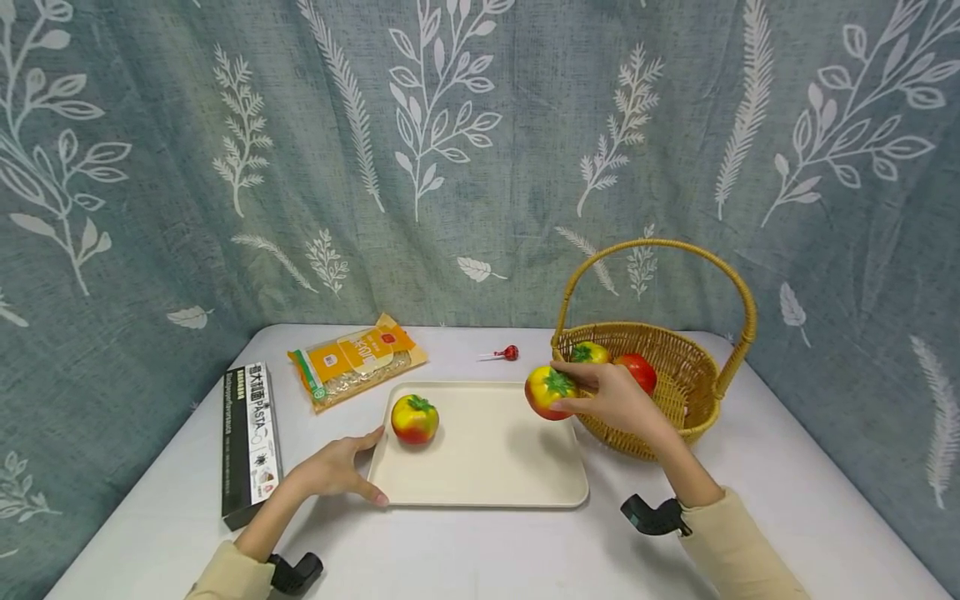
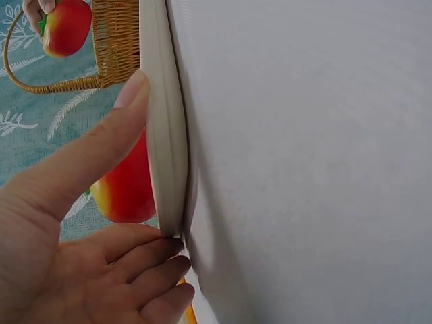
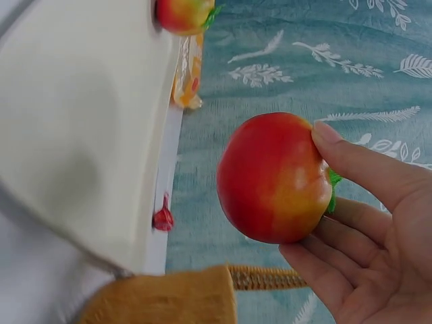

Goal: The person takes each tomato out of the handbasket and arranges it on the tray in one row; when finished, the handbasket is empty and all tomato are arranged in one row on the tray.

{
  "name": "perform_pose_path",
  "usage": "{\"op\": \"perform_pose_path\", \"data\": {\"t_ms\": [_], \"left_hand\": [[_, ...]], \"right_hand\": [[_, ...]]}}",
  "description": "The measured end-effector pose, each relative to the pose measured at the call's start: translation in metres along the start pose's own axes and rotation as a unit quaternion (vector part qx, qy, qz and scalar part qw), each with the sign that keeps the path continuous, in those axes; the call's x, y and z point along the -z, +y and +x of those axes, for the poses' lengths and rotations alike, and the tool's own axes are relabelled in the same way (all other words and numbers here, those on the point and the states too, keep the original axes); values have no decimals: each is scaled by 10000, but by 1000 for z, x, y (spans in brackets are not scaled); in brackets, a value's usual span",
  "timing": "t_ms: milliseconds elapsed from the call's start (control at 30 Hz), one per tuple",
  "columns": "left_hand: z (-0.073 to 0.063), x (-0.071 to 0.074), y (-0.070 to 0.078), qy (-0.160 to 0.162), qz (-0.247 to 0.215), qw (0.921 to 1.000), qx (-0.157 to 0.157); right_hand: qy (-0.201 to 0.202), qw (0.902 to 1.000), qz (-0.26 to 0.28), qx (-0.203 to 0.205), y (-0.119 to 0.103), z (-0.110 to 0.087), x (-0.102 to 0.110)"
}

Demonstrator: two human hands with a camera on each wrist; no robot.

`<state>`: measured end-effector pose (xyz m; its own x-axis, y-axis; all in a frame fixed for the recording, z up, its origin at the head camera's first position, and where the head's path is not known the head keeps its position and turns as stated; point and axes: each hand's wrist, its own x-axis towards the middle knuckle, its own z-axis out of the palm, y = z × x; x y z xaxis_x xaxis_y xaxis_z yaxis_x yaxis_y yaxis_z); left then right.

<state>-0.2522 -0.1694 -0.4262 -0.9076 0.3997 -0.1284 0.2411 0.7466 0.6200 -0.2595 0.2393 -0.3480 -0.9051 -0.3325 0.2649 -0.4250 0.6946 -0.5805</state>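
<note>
My right hand (image 1: 611, 396) pinches a red-and-yellow fruit (image 1: 547, 392) with a green leafy top, thumb on one side and fingers on the other. In the right wrist view the held fruit (image 3: 273, 179) shows its smooth red underside. The hand holds it over the right end of a cream tray (image 1: 480, 446), close to the wicker basket (image 1: 630, 433). My left hand (image 1: 337, 468) spreads along the tray's left end, thumb at the front corner and fingertips by the side edge. A similar fruit (image 1: 414, 419) sits at the tray's left end.
The basket, with a tall arched handle (image 1: 652, 242), holds another yellow fruit (image 1: 590, 352) and a red fruit (image 1: 637, 371). Behind the tray lie a lollipop (image 1: 510, 353) and an orange-and-clear food packet (image 1: 360, 362). A black-and-white pasta box (image 1: 251, 442) lies at the left.
</note>
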Motion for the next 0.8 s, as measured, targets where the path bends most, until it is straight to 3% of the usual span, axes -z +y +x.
{"op": "perform_pose_path", "data": {"t_ms": [400,800], "left_hand": [[1,-1,-1,-18,-19,10000,23],[2,0,-3,-14,-52,10000,-12]], "right_hand": [[-234,9964,797,141,-11,12,-34],[-427,9959,765,214,-19,32,-67]]}}
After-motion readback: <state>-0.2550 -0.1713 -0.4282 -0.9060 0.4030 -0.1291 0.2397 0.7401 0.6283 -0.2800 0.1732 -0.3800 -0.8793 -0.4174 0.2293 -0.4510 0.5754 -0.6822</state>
